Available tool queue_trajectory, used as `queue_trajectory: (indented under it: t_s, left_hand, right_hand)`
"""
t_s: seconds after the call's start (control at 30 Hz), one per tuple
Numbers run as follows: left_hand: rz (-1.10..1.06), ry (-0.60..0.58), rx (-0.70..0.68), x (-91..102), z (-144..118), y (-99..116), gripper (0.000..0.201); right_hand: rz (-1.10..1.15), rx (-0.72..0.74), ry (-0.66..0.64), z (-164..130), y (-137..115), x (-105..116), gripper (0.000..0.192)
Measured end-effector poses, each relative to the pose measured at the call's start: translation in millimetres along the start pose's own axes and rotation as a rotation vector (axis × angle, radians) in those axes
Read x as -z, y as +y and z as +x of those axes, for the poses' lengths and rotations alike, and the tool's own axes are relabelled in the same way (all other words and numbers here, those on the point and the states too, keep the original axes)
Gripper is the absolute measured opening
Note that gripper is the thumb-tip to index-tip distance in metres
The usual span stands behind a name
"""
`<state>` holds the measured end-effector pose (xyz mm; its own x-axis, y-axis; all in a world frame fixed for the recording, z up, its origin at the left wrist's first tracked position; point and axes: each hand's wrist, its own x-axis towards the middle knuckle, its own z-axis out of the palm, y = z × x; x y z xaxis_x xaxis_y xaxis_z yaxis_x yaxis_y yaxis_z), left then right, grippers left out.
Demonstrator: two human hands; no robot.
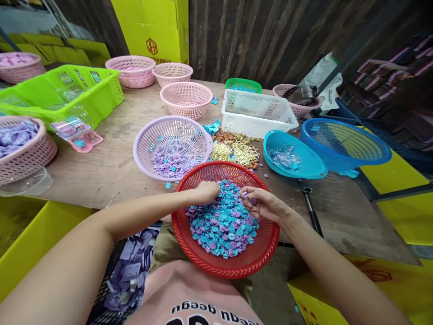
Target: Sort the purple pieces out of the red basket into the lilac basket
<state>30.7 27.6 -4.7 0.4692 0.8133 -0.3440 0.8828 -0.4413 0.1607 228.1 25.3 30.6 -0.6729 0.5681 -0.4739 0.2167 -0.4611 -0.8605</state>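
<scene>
A red basket point(203, 266) rests on my lap against the table edge, filled with several small teal and purple round pieces point(223, 223). My left hand point(206, 192) reaches into the pile at the basket's far side, fingers curled down among the pieces. My right hand point(259, 203) hovers over the pile's right part, fingers pinched on a few purple pieces. Just beyond stands a lilac basket point(145, 140) holding mostly purple pieces point(169, 164).
On the wooden table point(111, 167): a teal bowl point(304, 169) of clear parts, blue basket point(358, 144), white crate point(257, 113), green crate point(67, 90), several pink baskets point(186, 97), gold frames point(237, 153). Yellow bins flank my lap.
</scene>
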Motion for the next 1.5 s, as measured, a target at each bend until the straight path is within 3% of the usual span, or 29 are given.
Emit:
queue_trajectory:
  t_s: [0.1, 0.2, 0.27, 0.4, 0.47, 0.57, 0.67, 0.73, 0.9, 0.97, 1.03, 1.13, 1.23, 1.33, 1.43, 1.5]
  left_hand:
    - [0.008, -0.021, 0.000, 0.9, 1.7, 1.9, 0.022]
    - [-0.006, -0.058, 0.018, -0.3, 4.6, 0.9, 0.028]
    - [-0.023, -0.072, 0.038, -0.5, 6.5, -0.9, 0.031]
    - [-0.173, -0.050, 0.055, 5.8, 5.5, -8.6, 0.029]
    - [-0.353, -0.064, 0.052, 11.4, 2.1, -14.5, 0.026]
    - [-0.795, -0.170, 0.028, 18.9, -5.4, -22.9, 0.026]
    - [-1.290, -0.359, 0.012, 23.1, -13.4, -27.0, 0.020]
    - [-1.500, -0.462, 0.032, 23.8, -18.7, -26.9, 0.015]
    - [-1.632, -0.542, 0.097, 19.1, -29.7, -19.5, 0.014]
    - [-1.631, -0.557, 0.073, 16.2, -33.1, -15.5, 0.019]
    - [-1.596, -0.545, 0.021, 13.9, -36.9, -11.5, 0.023]
    - [-1.343, -0.411, -0.024, 9.6, -43.3, -5.2, 0.022]
    - [-0.845, -0.166, -0.050, 0.4, -49.0, 2.5, 0.022]
    - [-0.419, 0.013, -0.104, -13.0, -51.6, 11.3, 0.022]
    - [-0.191, 0.053, -0.147, -22.8, -50.7, 16.8, 0.020]
    - [-0.188, 0.051, -0.150, -23.7, -49.3, 16.5, 0.020]
  right_hand:
    - [0.194, 0.049, 0.013, -1.9, -3.4, 0.4, 0.021]
    - [0.062, 0.048, 0.108, 4.6, -3.5, 0.4, 0.025]
    - [-0.238, 0.042, 0.165, 8.8, -1.4, -0.6, 0.028]
    - [-1.073, 0.045, 0.202, 7.4, 7.3, -7.9, 0.017]
    - [-1.371, -0.018, 0.164, 4.2, 12.9, -14.0, 0.020]
    - [-1.555, -0.086, 0.106, 2.6, 18.9, -21.3, 0.023]
    - [-1.428, -0.030, 0.125, 4.0, 17.7, -21.5, 0.017]
    - [-1.137, 0.018, 0.104, 4.3, 13.7, -17.7, 0.016]
    - [-0.203, -0.079, 0.009, 3.1, 7.1, -6.8, 0.026]
    - [-0.076, -0.082, 0.038, 4.2, 8.0, -5.3, 0.032]
    - [-0.150, -0.080, 0.090, 6.2, 9.8, -6.3, 0.037]
    - [-0.589, -0.036, 0.158, 8.8, 14.0, -12.4, 0.032]
    - [-1.121, -0.062, 0.254, 10.5, 21.1, -22.2, 0.022]
    - [-1.401, -0.171, 0.318, 13.2, 27.6, -30.8, 0.020]
    - [-1.426, -0.168, 0.327, 16.2, 27.8, -32.6, 0.017]
    - [-1.289, -0.112, 0.303, 16.2, 23.9, -28.9, 0.015]
